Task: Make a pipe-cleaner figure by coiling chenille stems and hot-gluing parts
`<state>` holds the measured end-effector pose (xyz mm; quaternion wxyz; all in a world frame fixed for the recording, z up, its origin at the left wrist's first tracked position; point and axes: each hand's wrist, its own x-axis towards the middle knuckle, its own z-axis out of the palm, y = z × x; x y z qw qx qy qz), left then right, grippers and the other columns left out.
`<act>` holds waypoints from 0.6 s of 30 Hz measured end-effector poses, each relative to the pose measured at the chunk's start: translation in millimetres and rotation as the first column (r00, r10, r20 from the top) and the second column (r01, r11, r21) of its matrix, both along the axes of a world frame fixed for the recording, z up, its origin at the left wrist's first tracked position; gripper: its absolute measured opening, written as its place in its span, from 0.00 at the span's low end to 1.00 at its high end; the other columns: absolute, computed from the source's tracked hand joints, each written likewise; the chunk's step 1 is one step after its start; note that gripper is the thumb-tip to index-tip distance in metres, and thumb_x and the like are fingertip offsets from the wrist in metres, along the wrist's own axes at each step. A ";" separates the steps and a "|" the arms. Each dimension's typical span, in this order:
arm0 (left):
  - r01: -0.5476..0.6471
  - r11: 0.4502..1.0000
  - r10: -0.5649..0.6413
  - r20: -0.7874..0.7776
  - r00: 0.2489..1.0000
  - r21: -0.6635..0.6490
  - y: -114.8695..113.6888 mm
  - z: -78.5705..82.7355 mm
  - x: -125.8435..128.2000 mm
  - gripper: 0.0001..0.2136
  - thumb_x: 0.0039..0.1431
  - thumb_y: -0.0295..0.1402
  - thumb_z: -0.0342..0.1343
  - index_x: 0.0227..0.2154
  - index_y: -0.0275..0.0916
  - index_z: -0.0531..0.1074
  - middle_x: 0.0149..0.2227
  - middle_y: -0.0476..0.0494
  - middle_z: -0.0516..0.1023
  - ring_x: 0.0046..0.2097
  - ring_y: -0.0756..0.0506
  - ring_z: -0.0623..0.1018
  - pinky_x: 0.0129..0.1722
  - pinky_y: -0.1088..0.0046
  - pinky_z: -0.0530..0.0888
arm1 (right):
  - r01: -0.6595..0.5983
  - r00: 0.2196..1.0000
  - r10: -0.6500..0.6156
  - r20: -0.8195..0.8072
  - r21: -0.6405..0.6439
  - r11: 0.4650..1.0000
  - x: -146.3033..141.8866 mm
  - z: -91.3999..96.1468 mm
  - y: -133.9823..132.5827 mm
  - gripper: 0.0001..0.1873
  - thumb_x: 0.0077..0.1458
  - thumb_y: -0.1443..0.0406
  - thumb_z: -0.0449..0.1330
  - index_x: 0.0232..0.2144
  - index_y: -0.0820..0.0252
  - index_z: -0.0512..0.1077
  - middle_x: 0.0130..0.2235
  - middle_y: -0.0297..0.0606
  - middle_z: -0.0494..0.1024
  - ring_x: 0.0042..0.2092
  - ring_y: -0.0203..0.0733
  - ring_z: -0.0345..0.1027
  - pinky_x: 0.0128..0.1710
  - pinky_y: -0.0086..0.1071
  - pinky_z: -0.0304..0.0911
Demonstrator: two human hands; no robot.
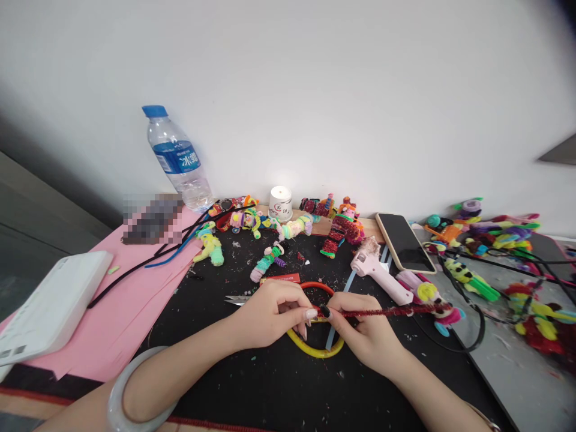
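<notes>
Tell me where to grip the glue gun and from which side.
Grip the glue gun by its handle, probably from above on the near side: it lies on its side, handle slanting near and right, away from the stained tip. The right hand pinches the red stem, so that hand would need freeing first.

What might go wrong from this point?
The scissor blades lie close beside the left hand, so a careless shift could bring it against them. The glue gun lies just beyond the right hand; if it is hot, which I can't tell, a brush could burn. The dark red fuzzy strip's long free end might snag on the colourful figure it overlaps in view.
</notes>
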<state>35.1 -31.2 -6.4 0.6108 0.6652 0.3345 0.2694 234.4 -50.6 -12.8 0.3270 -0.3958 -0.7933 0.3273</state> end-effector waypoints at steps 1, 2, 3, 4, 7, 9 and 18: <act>0.001 1.000 -0.001 0.000 1.000 -0.005 0.1 0.0 0.0 0.11 0.59 0.34 0.53 0.25 0.33 0.72 0.24 0.47 0.72 0.26 0.51 0.74 0.28 0.76 0.72 | 0.001 1.000 -0.001 -0.003 -0.003 1.000 -0.1 0.1 -0.1 0.14 0.60 0.67 0.51 0.22 0.61 0.65 0.22 0.33 0.66 0.24 0.33 0.58 0.24 0.27 0.54; 0.002 1.000 -0.002 0.001 1.000 -0.010 0.1 0.2 0.0 0.11 0.59 0.35 0.53 0.25 0.33 0.72 0.24 0.47 0.73 0.26 0.51 0.74 0.28 0.76 0.72 | 0.004 1.000 -0.004 -0.004 -0.008 1.000 -0.1 0.1 -0.3 0.14 0.60 0.67 0.51 0.22 0.61 0.65 0.21 0.32 0.66 0.24 0.33 0.57 0.24 0.27 0.54; 0.002 1.000 -0.002 0.002 1.000 -0.015 0.0 0.6 0.1 0.11 0.59 0.35 0.53 0.25 0.33 0.72 0.24 0.47 0.73 0.26 0.51 0.74 0.28 0.76 0.72 | 0.007 1.000 -0.007 -0.007 -0.013 1.000 -0.1 0.1 -0.4 0.15 0.60 0.67 0.51 0.22 0.61 0.65 0.21 0.32 0.66 0.24 0.33 0.57 0.24 0.27 0.53; 0.002 1.000 -0.001 0.006 1.000 -0.023 -0.1 1.0 0.2 0.11 0.58 0.35 0.54 0.25 0.33 0.72 0.24 0.47 0.72 0.26 0.51 0.74 0.28 0.76 0.72 | 0.010 1.000 -0.010 -0.010 -0.020 1.000 -0.1 0.1 -0.4 0.15 0.60 0.67 0.51 0.21 0.61 0.65 0.21 0.32 0.66 0.24 0.33 0.57 0.24 0.27 0.53; -0.004 0.998 0.005 0.022 1.000 -0.059 -0.6 2.0 0.7 0.12 0.58 0.36 0.54 0.25 0.33 0.72 0.24 0.47 0.72 0.26 0.51 0.74 0.28 0.76 0.72 | 0.010 1.000 -0.011 -0.028 -0.049 0.999 0.8 0.3 -0.3 0.15 0.60 0.67 0.50 0.22 0.61 0.65 0.21 0.32 0.65 0.24 0.33 0.56 0.23 0.27 0.53; -0.005 0.996 0.009 0.036 0.999 -0.089 -0.8 2.0 0.9 0.11 0.58 0.36 0.54 0.25 0.33 0.72 0.24 0.48 0.72 0.26 0.51 0.74 0.28 0.76 0.72 | 0.005 0.999 -0.007 -0.040 -0.066 0.998 1.6 1.0 -0.2 0.15 0.60 0.66 0.50 0.22 0.61 0.65 0.21 0.32 0.65 0.24 0.33 0.56 0.23 0.27 0.53; 0.023 0.990 -0.013 0.073 0.997 -0.137 -0.2 0.8 -0.3 0.12 0.59 0.36 0.53 0.26 0.32 0.72 0.24 0.47 0.73 0.27 0.50 0.75 0.29 0.76 0.73 | 0.018 0.998 -0.021 -0.059 -0.066 0.998 1.7 3.5 -1.5 0.14 0.60 0.67 0.50 0.22 0.62 0.65 0.21 0.31 0.63 0.24 0.32 0.55 0.24 0.26 0.52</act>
